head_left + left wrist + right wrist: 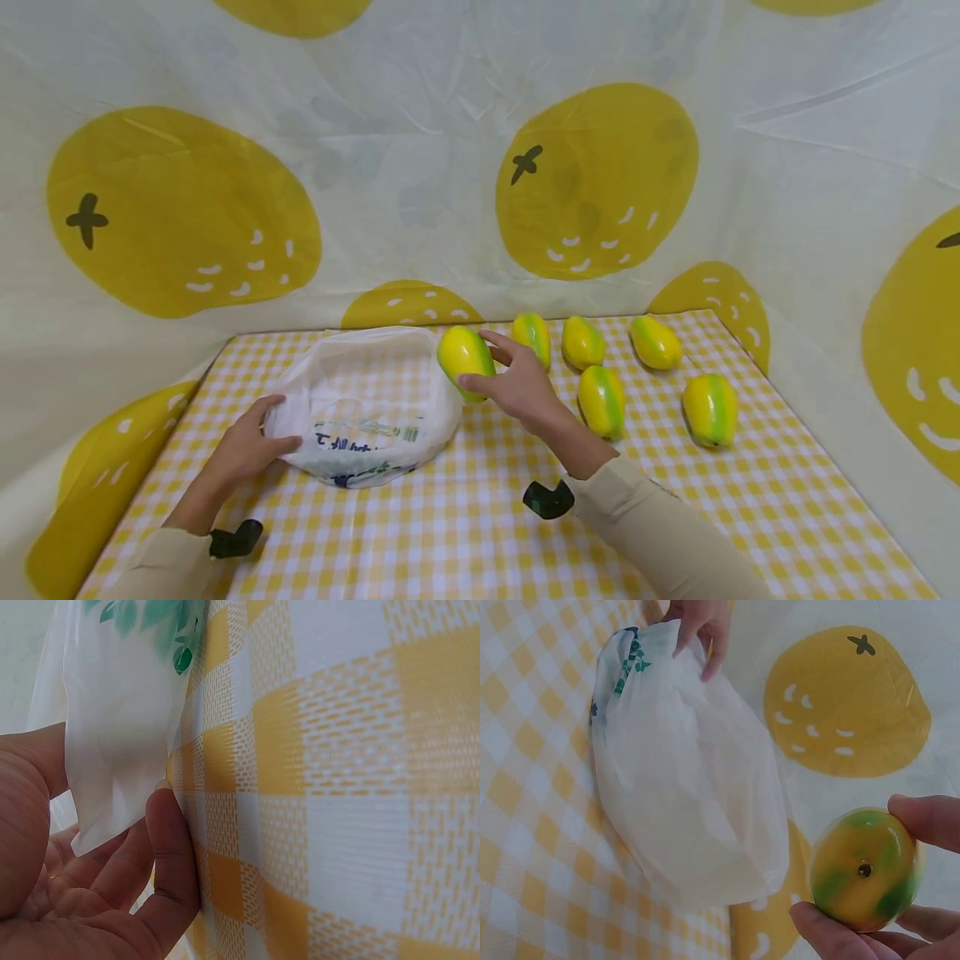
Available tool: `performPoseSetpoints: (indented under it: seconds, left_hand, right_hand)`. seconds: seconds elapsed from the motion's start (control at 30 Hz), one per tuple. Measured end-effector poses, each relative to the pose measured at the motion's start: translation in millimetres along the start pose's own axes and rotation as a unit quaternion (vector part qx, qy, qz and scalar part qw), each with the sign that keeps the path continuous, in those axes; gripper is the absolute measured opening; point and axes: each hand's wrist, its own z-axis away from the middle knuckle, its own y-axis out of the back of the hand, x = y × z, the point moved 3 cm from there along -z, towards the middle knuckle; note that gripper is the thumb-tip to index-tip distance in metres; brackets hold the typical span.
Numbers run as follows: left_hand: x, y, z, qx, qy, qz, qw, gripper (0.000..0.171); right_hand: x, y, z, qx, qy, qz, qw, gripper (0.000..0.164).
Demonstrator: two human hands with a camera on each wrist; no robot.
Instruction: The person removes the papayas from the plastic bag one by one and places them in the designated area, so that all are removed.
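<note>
A white, translucent plastic bag (442, 408) with green and dark print stands on the table, its mouth spread wide. My left hand (251, 442) holds the bag's left side; in the left wrist view, a fold of the bag (120, 750) lies between thumb and fingers. At the bag's right rim, my right hand (521, 387) grips a glossy yellow-and-green mango-shaped fruit (463, 354) between thumb and fingers. The right wrist view shows the end of this fruit (862, 870), with a small dark stem spot, beside the bag's opening (735, 787).
Several similar fruits lie right of my right hand, among them one (602, 402) near my wrist and another (710, 410) farther right. A yellow-checked cloth (450, 533) covers the table. Behind it hangs a white curtain (420, 167) printed with big yellow fruits.
</note>
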Motion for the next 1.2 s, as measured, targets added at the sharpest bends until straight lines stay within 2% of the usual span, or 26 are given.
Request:
performPoseSetpoints:
  seconds: [0.43,0.83,1.07,1.2]
  left_hand:
    - [-6.7,-1.2,1.7,-0.009,-0.003,-0.004,0.9999,0.095]
    - [-2.0,-1.1,-2.0,-0.017,0.002,-0.003,0.9999,0.096]
    - [-1.2,0.2,-2.5,-0.016,0.004,-0.007,0.9998,0.096]
    - [0.0,0.2,-2.5,-0.018,0.005,-0.01,0.9998,0.096]
  right_hand:
    - [9,10,4,0.018,-0.021,0.02,0.999,0.078]
    - [20,28,5,0.051,-0.023,0.065,0.996,0.078]
    - [24,36,7,0.058,-0.029,0.063,0.996,0.078]
    - [27,42,9,0.066,-0.035,0.078,0.994,0.079]
